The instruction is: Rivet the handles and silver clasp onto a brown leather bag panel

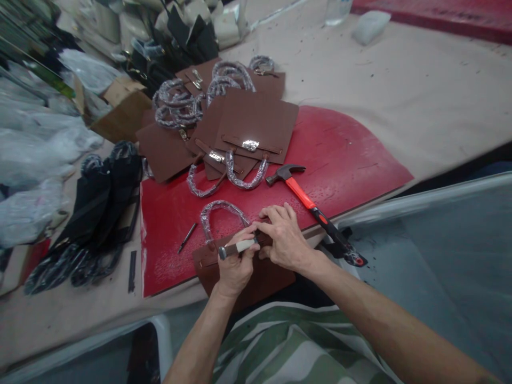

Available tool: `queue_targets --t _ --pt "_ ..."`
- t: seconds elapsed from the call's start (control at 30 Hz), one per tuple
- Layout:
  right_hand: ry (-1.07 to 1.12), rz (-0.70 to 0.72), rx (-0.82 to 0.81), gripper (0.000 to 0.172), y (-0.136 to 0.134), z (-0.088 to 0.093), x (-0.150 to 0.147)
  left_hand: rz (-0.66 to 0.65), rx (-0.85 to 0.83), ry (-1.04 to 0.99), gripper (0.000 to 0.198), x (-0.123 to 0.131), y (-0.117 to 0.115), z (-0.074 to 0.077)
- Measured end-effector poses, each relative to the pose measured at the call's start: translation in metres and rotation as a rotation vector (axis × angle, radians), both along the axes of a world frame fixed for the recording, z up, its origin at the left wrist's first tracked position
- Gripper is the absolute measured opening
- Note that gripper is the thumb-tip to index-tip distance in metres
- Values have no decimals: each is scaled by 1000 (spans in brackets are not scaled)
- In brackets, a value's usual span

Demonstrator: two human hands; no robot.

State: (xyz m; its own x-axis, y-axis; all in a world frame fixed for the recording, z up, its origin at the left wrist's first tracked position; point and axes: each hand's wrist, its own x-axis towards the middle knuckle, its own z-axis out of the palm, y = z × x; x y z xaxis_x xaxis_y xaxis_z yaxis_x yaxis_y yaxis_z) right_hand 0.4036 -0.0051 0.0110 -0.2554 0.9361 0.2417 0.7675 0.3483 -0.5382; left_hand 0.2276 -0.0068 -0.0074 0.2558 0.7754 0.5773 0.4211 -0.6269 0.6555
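A brown bag panel lies over the near edge of the red board, its plastic-wrapped handle arching away from me. My left hand is closed over the panel, gripping a short brown-and-white piece with a shiny grey end; its exact kind is unclear. Against it, my right hand has its fingers bent and pinched together at the panel's strap. Whatever those fingertips hold is hidden. Right of my hands rests a claw hammer with an orange-and-black grip. A thin metal punch-like rod lies to the left.
Several brown panels with wrapped handles and shiny clasps overlap on the red board. Black bag parts and a cardboard box stand left. Grey bins flank me below the table edge.
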Motion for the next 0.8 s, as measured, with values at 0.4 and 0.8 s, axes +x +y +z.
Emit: queue_targets --t 0.4,0.8 --pt "-22 -62 -1 65 -5 -1 6 4 128 16 16 3 -5 -9" --pt "22 -83 67 53 -8 -7 5 81 174 37 12 10 -16 -9"
